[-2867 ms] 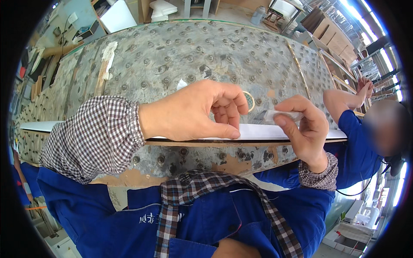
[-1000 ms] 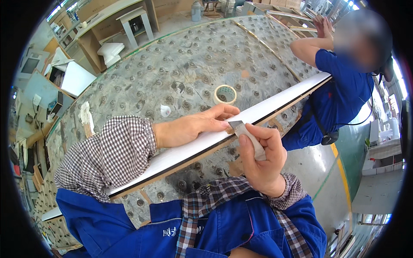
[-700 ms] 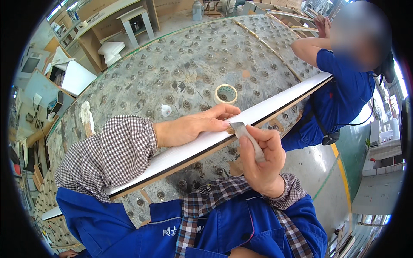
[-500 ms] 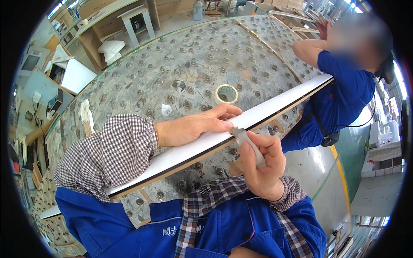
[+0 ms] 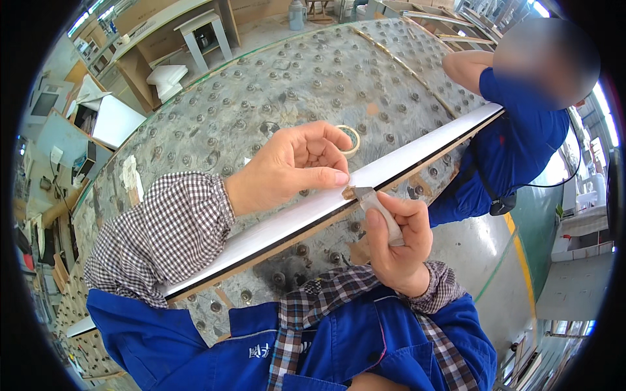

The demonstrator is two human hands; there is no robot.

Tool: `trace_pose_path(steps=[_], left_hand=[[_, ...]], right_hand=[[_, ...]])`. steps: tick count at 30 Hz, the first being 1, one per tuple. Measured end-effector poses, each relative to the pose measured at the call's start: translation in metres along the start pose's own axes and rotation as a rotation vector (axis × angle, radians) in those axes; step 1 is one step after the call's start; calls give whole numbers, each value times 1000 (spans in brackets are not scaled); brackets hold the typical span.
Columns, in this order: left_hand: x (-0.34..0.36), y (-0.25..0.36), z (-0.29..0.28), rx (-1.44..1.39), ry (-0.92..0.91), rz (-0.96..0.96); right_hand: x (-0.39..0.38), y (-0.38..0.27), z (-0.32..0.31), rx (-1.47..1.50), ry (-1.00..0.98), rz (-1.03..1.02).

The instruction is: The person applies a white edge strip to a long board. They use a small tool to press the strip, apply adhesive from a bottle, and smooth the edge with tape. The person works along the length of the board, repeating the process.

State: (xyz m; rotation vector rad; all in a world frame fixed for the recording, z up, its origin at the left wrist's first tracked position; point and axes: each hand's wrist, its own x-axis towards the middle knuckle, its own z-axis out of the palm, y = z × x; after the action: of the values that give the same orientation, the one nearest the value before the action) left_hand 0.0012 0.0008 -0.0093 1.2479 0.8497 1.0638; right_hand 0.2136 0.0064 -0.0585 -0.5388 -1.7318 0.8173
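Note:
A long white panel strip (image 5: 417, 147) with a dark and brown edge lies diagonally across a metal table. My right hand (image 5: 404, 244) grips a small scraper (image 5: 385, 214) with a pale handle. Its flat metal blade meets the panel's near edge beside a small brown patch (image 5: 347, 193). Over the white face, my left hand (image 5: 287, 166) hovers with bent fingers parted from the thumb, and nothing visible between them. The thumb tip is close to the brown patch; whether it touches the panel I cannot tell. A roll of tape (image 5: 353, 139) is partly hidden behind the left fingers.
Many round studs cover the metal table (image 5: 222, 98). A co-worker in blue (image 5: 528, 130) stands at the panel's far right end. A thin brass-coloured strip (image 5: 407, 70) lies across the table's far side. White blocks (image 5: 167, 79) sit by shelving at the far left.
My left hand has lifted off the panel and its fingers have come apart from the thumb. The right hand with the scraper has barely moved. The co-worker's raised hand has gone from sight.

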Motion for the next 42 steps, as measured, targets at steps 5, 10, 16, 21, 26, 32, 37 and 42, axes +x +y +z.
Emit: trace_pose_path(steps=[5,10,16,21,26,32,37,42], left_hand=[[1,6,2,22,-12,-8],[5,12,2,31,-58,-62],[8,20,2,79,-103,-157],[7,12,-1,19,-103,-143],[4,10,0,2,-82,-141],[4,16,-4,167,-97,-164],[4,20,-6,292,-169,-80],[8,25,-6,358,-204,-198]], right_hand=[[-2,4,2,-1,17,-5],[-1,1,1,-11,24,-35],[-1,1,-1,-55,0,-35],[-3,3,0,-68,0,-33],[-2,3,1,-75,1,-45],[-5,8,0,-62,11,-37],[-4,4,-1,-79,-7,-30],[-3,4,0,-89,6,-58]])
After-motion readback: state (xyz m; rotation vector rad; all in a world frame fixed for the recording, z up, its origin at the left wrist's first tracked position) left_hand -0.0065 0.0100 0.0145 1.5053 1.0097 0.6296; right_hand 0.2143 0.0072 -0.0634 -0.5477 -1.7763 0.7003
